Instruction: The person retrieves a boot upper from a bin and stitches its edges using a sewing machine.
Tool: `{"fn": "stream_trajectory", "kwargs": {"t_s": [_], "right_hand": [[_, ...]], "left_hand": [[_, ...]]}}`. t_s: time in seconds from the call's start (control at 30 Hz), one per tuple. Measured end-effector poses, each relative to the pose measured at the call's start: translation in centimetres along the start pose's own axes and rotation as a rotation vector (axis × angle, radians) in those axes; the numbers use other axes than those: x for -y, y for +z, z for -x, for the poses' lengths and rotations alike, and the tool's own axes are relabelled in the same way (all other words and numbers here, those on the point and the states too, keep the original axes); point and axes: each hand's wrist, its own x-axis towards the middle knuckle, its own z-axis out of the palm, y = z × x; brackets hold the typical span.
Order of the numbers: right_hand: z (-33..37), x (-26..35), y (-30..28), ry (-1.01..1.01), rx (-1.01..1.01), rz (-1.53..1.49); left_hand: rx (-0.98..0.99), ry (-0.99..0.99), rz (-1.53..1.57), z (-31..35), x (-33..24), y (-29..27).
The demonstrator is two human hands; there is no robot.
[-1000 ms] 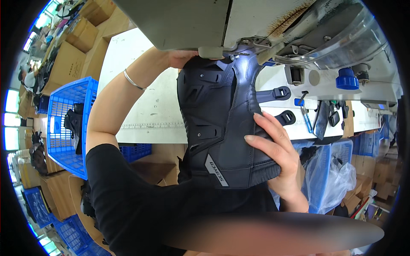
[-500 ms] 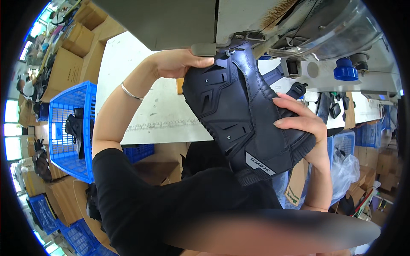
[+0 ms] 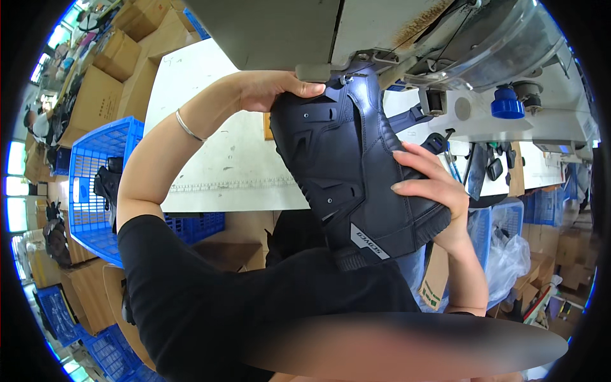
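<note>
A black boot upper [image 3: 356, 172] with moulded panels, small rivets and a grey label lies tilted under the sewing machine head [image 3: 344, 38], its top end at the presser foot [image 3: 345, 81]. My left hand [image 3: 277, 90] grips its far left edge, thumb on top and the other fingers hidden beneath or behind. My right hand [image 3: 436, 191] is wrapped round its lower right side, with fingers lying on the black surface. Black straps with buckles [image 3: 436, 143] stick out to the right of the upper.
A white table [image 3: 210, 153] with a printed ruler edge lies under the work. Blue crates [image 3: 105, 184] stand at left, cardboard boxes [image 3: 95, 95] behind them. A blue knob [image 3: 507, 103], scissors [image 3: 453, 162] and black parts [image 3: 495, 167] are at right, near a plastic bag [image 3: 509, 248].
The boot upper and my right hand have shifted slightly left and up, turning a little under the machine. My left elbow has swung outward to the left. Both hands keep their hold.
</note>
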Motion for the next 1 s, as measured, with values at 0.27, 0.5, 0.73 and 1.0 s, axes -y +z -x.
{"fn": "stream_trajectory", "kwargs": {"t_s": [0.27, 0.5, 0.73, 1.0], "right_hand": [[-6.9, 2.8, -5.6, 0.692, 0.15, 0.043], [-11.4, -0.9, -1.2, 1.285, 0.581, 0.298], [-11.0, -1.6, 0.0, 1.126, 0.402, -0.062], [-11.5, -1.6, 0.8, 1.091, 0.409, -0.052]], "left_hand": [[0.072, 0.074, 0.086, 0.0, 0.5, 0.4], [0.106, 0.121, 0.355, -0.5, 3.3, 0.7], [0.359, 0.159, 0.643, -1.7, 5.6, 0.2], [0.069, -0.041, 0.386, 0.6, 1.4, 0.9]]}}
